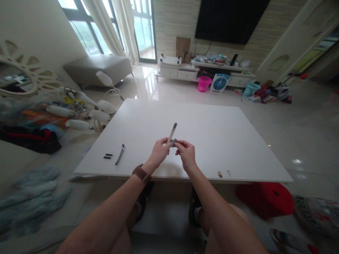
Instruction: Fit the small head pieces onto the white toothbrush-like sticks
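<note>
My left hand (160,151), with a brown watch strap on its wrist, is closed on a slim greyish strip with a dark tip (172,132) that points up and away. My right hand (186,151) pinches a small dark-green rectangular piece (174,143); its exact kind is too small to tell. Both hands meet above the near middle of the white table (212,137). To the left lies a slender dark-and-silver tool with a bent head (120,155). Beside it are two short black strips (107,156).
Near the front edge on the right lie a small yellow-and-dark piece (219,174) and a small clear piece (229,173). A lamp with several white shades (79,124) stands against the table's left side. A red roll (265,199) sits on the floor at right.
</note>
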A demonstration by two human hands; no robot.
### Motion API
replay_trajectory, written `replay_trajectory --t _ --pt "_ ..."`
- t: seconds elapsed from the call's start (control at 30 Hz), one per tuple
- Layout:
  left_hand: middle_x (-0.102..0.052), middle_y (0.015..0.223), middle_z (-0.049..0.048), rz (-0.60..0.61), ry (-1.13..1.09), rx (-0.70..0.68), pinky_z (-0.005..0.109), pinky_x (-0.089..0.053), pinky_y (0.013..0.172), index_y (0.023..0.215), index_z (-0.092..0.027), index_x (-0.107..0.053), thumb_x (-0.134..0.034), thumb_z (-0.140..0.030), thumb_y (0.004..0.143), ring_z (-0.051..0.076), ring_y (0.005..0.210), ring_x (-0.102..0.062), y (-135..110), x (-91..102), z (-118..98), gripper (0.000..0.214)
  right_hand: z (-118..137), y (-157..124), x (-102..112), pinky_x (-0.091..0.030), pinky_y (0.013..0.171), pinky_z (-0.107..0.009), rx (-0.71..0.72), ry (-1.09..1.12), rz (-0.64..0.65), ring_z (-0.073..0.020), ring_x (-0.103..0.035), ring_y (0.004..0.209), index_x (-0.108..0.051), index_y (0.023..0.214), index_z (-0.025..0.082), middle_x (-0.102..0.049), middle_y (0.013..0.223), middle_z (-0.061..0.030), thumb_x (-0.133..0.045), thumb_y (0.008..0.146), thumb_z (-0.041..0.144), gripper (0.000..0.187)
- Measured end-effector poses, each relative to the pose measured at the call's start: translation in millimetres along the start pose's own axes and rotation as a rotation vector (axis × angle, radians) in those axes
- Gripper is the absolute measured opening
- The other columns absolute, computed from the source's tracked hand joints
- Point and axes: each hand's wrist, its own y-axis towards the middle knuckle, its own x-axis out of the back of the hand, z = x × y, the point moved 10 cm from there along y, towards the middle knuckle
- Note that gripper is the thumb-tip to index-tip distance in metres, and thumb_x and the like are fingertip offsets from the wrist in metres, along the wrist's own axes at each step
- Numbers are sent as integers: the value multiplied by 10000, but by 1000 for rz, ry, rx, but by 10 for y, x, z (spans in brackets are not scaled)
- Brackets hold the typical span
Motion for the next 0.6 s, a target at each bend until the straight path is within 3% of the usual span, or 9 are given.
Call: replay_trajectory --t 0.6 --pt "-596 679 -8 12 -24 2 207 -292 426 858 -146 -670 -685 -392 737 56 459 -427 -4 -15 4 275 2 10 14 -399 411 -232 2 6 -7 -90 -505 431 -741 791 130 -729 733 -49 -760 634 298 230"
